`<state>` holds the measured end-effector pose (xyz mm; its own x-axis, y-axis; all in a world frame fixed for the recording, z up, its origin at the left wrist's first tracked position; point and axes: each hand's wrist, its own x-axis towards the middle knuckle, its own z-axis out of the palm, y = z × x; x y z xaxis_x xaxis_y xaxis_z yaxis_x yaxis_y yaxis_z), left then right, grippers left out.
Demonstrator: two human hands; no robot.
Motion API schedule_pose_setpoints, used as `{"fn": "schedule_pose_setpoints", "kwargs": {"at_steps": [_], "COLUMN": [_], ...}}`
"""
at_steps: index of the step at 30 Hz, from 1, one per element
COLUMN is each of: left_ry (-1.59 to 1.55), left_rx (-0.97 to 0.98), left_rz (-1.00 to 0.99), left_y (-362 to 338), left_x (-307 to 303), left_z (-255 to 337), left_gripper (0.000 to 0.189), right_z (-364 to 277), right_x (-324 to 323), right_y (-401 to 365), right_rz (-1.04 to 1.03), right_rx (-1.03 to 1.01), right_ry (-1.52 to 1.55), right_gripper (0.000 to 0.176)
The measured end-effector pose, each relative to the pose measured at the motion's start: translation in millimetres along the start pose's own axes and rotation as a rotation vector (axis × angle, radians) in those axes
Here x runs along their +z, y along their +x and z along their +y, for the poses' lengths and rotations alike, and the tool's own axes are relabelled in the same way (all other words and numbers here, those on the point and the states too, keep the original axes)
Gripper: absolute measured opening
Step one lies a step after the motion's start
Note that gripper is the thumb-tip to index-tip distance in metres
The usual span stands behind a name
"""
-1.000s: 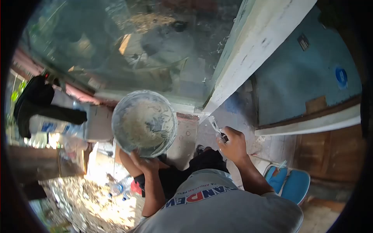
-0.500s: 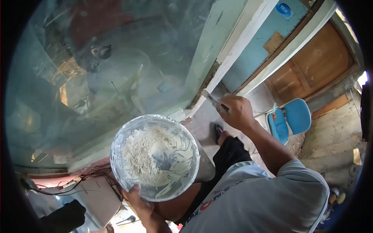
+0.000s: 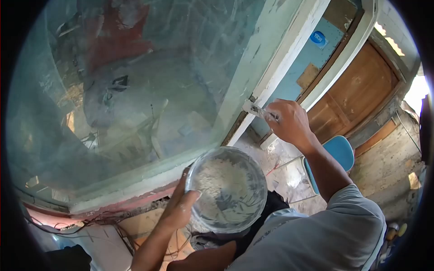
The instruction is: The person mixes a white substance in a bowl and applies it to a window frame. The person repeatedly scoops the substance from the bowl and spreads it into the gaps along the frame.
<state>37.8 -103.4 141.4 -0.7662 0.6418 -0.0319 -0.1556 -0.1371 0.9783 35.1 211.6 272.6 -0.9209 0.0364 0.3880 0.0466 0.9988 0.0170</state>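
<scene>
My left hand [image 3: 181,208] grips the side of a round, translucent plastic bucket [image 3: 258,186], thumb at the rim and fingers behind it. Inside lie off-white powder [image 3: 216,175] and wet, smeared paste on the bottom and walls. My right hand [image 3: 291,123] is closed around a putty knife [image 3: 258,111] coated with paste. Its blade tip overlaps the white wooden frame post [image 3: 273,74], right at a rough, chipped stretch of the edge. The fingers of the right hand wrap the handle and hide most of it.
A large dusty glass pane [image 3: 181,90] fills the left side. Behind the post stand a light-blue panel [image 3: 296,67] and a brown wooden door [image 3: 357,86]. A blue chair [image 3: 340,153] is under my right forearm. Cables [image 3: 106,221] run along the lower left by a white appliance [image 3: 97,246].
The bucket has moved right and closer to the post, and my left hand now shows at its left side. My right hand with the putty knife has shifted slightly up and right along the post.
</scene>
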Motion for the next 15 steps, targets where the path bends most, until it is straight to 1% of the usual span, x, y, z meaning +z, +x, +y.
{"fn": "schedule_pose_setpoints", "kwargs": {"at_steps": [2, 3, 4, 5, 6, 8, 10, 13, 15], "left_ry": [-0.047, 0.045, 0.065, 0.077, -0.108, -0.127, -0.157, -0.164, -0.168], "left_rx": [-0.024, 0.044, 0.063, 0.079, 0.043, 0.069, 0.094, 0.100, 0.108], "left_rz": [0.038, 0.023, 0.015, 0.010, -0.081, -0.065, -0.072, -0.068, -0.053], "left_y": [10, 10, 13, 15, 20, 21, 23, 20, 19], "left_x": [9, 15, 14, 16, 16, 26, 29, 33, 36], "left_z": [-32, -34, -50, -67, -59, -59, -73, -71, -74], "left_gripper": [0.069, 0.071, 0.072, 0.073, 0.076, 0.076, 0.076, 0.075, 0.075], "right_z": [-4, -10, -16, -23, -25, -25, -27, -32, -40], "right_x": [-3, -5, -7, -9, -6, -4, -3, -5, -18], "right_y": [0, 1, 3, 2, 3, 7, 9, 8, 1], "right_rz": [-0.011, -0.030, -0.053, -0.025, -0.037, -0.062, -0.044, -0.052, -0.061], "right_rx": [0.017, 0.085, 0.150, 0.154, 0.147, 0.106, 0.111, 0.104, 0.183], "right_ry": [-0.038, -0.041, -0.044, -0.007, -0.023, -0.063, -0.030, 0.012, 0.071], "right_gripper": [0.017, 0.019, 0.022, 0.026, 0.026, 0.027, 0.024, 0.022, 0.025]}}
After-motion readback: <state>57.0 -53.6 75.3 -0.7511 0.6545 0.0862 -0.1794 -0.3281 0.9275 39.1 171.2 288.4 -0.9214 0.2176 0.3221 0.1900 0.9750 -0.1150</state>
